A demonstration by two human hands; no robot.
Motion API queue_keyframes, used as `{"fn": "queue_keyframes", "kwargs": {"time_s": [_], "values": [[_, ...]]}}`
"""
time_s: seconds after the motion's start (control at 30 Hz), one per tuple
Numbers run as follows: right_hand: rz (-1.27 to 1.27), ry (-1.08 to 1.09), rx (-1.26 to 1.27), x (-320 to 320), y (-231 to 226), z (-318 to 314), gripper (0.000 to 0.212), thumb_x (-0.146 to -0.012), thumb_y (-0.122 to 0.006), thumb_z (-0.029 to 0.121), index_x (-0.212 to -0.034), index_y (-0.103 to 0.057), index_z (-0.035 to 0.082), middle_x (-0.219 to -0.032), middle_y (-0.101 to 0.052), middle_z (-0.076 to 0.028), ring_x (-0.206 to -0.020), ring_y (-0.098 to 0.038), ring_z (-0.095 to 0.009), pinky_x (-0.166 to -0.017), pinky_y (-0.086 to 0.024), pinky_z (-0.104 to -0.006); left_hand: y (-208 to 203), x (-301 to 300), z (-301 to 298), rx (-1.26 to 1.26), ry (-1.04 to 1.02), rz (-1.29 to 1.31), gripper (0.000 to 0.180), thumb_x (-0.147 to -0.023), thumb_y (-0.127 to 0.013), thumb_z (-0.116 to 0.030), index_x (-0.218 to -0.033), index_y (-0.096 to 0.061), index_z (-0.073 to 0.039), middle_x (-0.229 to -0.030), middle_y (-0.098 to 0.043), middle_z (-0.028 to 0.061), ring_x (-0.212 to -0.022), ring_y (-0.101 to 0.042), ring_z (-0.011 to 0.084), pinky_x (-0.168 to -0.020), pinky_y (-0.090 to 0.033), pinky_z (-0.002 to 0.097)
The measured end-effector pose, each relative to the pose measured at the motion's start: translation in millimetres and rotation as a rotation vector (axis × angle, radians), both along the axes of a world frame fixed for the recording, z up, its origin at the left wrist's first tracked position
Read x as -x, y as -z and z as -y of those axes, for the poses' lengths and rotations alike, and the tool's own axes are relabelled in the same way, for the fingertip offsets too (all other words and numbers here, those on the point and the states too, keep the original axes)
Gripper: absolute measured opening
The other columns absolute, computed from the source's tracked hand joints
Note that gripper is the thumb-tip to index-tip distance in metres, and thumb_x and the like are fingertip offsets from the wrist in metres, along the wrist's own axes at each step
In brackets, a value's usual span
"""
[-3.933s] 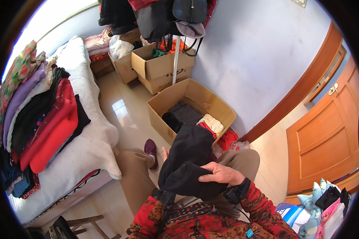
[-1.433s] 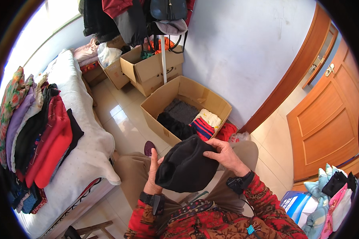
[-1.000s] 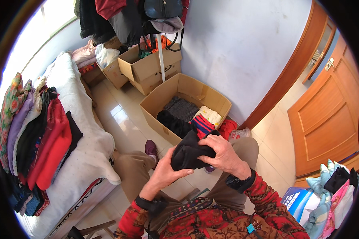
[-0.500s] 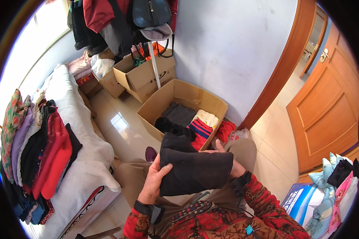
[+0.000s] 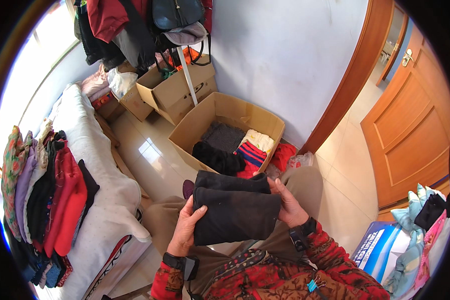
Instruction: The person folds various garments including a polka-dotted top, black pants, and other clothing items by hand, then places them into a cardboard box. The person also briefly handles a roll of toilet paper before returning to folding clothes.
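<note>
A folded black garment [image 5: 236, 212] is held above my lap between both hands. My left hand [image 5: 186, 225] grips its left edge, with the thumb lying over the front and the other fingers hidden behind. At the right edge, my right hand [image 5: 289, 202] has its thumb up beside the cloth and its fingers behind it. Just beyond stands an open cardboard box [image 5: 185, 136]. Inside it lie a dark grey knitted piece [image 5: 224, 136], a black fuzzy garment [image 5: 216, 156], a red and navy striped garment [image 5: 251, 153] and a cream one [image 5: 259, 140].
A white-covered bed [image 5: 107, 200] with a row of folded clothes [image 5: 67, 200] is on the left. More cardboard boxes [image 5: 177, 92] stand below hanging coats and a bag [image 5: 177, 12]. A wooden door [image 5: 415, 120] and a blue-white box [image 5: 377, 250] with clothes are at right.
My right hand has shifted to the garment's right edge, its thumb now raised beside it. The black bundle's two folded layers lie closer together and more level. The view has tilted slightly.
</note>
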State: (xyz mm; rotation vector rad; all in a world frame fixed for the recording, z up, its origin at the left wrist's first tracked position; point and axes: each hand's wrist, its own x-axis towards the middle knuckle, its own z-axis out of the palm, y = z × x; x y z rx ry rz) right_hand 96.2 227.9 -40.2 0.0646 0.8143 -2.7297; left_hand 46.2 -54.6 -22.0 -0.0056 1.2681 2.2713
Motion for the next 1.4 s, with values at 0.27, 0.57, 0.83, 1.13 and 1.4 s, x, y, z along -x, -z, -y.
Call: {"fn": "queue_keyframes", "kwargs": {"time_s": [0.27,0.57,0.83,1.13,1.4], "values": [[-0.413,0.319,-0.694,-4,-32,13,0.073,-0.086,-0.073,0.033,-0.143,-0.039,0.004,-0.136,-0.051,-0.012,-0.127,-0.048,-0.022,-0.110,-0.035,-0.0367,20,-2,-15,-0.063,-0.112,0.055,0.038,-0.094,-0.058,-0.006,-0.132,-0.051,-0.004,-0.121,-0.063,0.0063,-0.108,-0.061,0.0164,-0.094,-0.051,0.0309],[-0.163,0.269,-1.212,19,-4,-1,0.026,-0.090,-0.064,0.009,-0.114,-0.062,-0.002,-0.103,-0.065,-0.002,-0.097,-0.058,-0.010,-0.091,-0.046,-0.0260,40,3,-28,0.391,-0.017,0.158,0.052,-0.092,-0.067,-0.028,-0.130,-0.048,0.001,-0.121,-0.060,0.0098,-0.107,-0.059,0.0168,-0.093,-0.047,0.0296],[-0.399,-0.094,-1.468,142,-22,-77,0.029,-0.091,-0.059,0.010,-0.117,-0.060,-0.001,-0.105,-0.066,-0.010,-0.101,-0.060,-0.015,-0.093,-0.046,-0.0298,60,72,-78,0.382,0.122,0.230,0.051,-0.094,-0.063,-0.031,-0.132,-0.047,-0.001,-0.119,-0.060,0.0070,-0.105,-0.058,0.0149,-0.089,-0.047,0.0315],[-0.262,0.026,-1.582,321,51,-114,0.031,-0.089,-0.059,0.014,-0.116,-0.060,0.000,-0.102,-0.068,-0.013,-0.100,-0.064,-0.024,-0.090,-0.047,-0.0343,146,270,-133,0.446,-0.092,0.036,0.043,-0.093,-0.062,-0.023,-0.124,-0.053,0.006,-0.112,-0.065,0.0125,-0.102,-0.060,0.0176,-0.091,-0.047,0.0317],[0.077,0.318,-1.178,404,205,-114,0.028,-0.089,-0.062,0.015,-0.103,-0.057,-0.009,-0.088,-0.063,-0.013,-0.079,-0.055,-0.016,-0.075,-0.046,-0.0326,217,476,-141,0.986,-0.107,-0.670,0.049,-0.086,-0.068,-0.034,-0.123,-0.058,-0.004,-0.111,-0.066,0.0185,-0.107,-0.061,0.0328,-0.092,-0.048,0.0397]]}}
